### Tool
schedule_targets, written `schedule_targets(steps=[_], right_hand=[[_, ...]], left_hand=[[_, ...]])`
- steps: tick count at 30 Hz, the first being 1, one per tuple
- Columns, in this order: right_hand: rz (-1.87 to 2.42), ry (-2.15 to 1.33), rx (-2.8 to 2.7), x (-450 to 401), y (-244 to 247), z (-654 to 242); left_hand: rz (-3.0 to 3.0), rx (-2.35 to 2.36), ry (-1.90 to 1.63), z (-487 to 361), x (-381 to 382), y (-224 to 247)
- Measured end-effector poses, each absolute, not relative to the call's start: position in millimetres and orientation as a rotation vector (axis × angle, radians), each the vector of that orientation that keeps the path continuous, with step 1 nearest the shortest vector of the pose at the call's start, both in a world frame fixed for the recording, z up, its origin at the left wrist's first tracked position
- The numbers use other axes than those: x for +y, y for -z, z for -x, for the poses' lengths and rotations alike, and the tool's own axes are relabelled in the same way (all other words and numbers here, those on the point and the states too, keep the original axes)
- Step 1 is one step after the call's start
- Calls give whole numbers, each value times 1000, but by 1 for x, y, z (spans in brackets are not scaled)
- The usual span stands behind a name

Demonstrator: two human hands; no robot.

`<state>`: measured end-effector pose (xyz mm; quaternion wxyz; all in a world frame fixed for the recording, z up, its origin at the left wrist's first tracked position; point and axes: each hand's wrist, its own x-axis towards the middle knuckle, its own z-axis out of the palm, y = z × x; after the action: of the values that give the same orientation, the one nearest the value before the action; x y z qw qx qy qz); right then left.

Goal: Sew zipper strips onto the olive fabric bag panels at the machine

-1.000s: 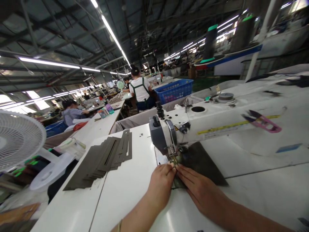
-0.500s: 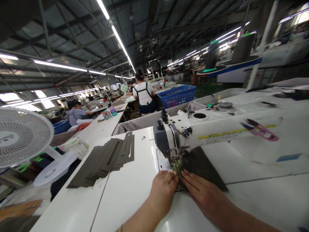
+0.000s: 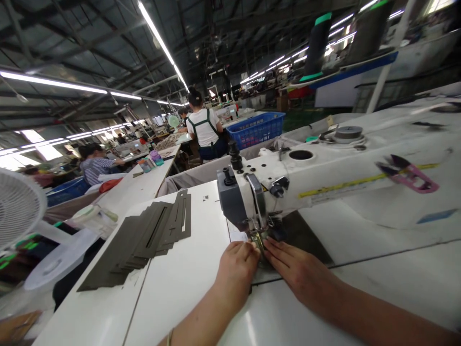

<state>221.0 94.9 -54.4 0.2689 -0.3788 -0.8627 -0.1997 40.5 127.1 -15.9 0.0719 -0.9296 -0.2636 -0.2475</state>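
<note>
A dark grey-green fabric piece lies under the head of the white sewing machine. A zipper strip runs toward the needle area, between my hands. My left hand has its fingers curled and pinched on the near end of the zipper strip. Flat on the fabric, just right of the zipper, rests my right hand with its fingers stretched forward. The fingertips of both hands are close to the presser foot. To the left, a fanned stack of dark panels lies on the white table.
Pink-handled snips rest on the machine arm. A white fan stands at the left edge. Behind the machine is a blue basket. A person in a white shirt and one in a striped shirt sit farther off.
The view has shifted, and the machine and table appear nearer. Both hands remain at the needle area, with slightly more of the fabric drawn in under the machine.
</note>
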Motion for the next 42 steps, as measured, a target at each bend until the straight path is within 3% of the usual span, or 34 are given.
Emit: schedule_targets(steps=[15, 24, 31, 42], right_hand=[[1117, 414, -2320, 104, 33, -217], [1069, 642, -2294, 100, 50, -219], [1034, 536, -2195, 108, 35, -214], [1064, 65, -2133, 123, 41, -217]], left_hand=[[2837, -900, 738, -34, 131, 19], [2773, -785, 714, -32, 125, 22], [2799, -755, 807, -36, 136, 20], [2752, -805, 812, -40, 146, 22]])
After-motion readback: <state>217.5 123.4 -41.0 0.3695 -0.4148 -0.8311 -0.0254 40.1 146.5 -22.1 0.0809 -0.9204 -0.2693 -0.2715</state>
